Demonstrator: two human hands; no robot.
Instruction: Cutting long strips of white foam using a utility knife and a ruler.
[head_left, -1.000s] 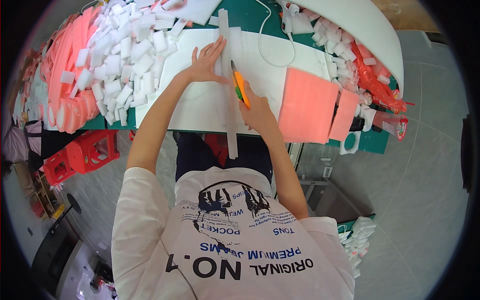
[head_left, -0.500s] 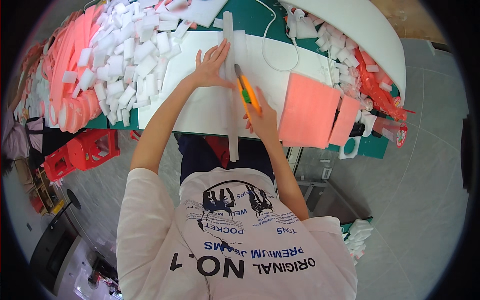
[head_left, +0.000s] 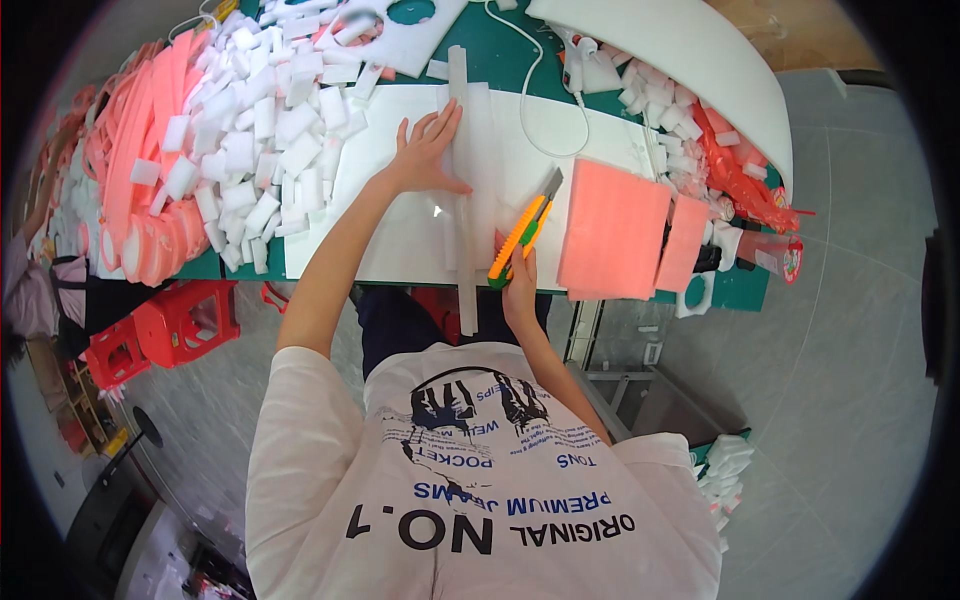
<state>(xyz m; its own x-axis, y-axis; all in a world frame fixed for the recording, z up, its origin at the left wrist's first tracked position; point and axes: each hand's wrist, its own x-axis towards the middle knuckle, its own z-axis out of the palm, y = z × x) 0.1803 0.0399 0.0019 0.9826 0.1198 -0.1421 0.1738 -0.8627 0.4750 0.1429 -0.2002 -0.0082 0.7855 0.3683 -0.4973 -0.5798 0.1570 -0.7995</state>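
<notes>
My left hand [head_left: 426, 155] lies with fingers spread on a long, narrow, pale straight strip [head_left: 467, 290], pressing it down. The strip runs away from me and its near end juts past the table edge. Beneath and beside it lies a thin whitish foam piece [head_left: 483, 150], on a white board [head_left: 400, 235]. To the right of the strip, my right hand [head_left: 517, 298] is closed round an orange-and-green utility knife [head_left: 519, 243]. The blade is out, points up and right, and stands apart from the strip.
Cut white foam blocks [head_left: 262, 165] heap up at the left beside pink foam strips [head_left: 130, 150]. Pink foam sheets [head_left: 615, 230] lie at the right, near a white cable [head_left: 535, 130]. Red stools [head_left: 185, 322] stand below the table's left side.
My right hand has drawn the knife away from the strip, toward me and to the right, and the blade now tilts right instead of left. My left hand stays on the strip.
</notes>
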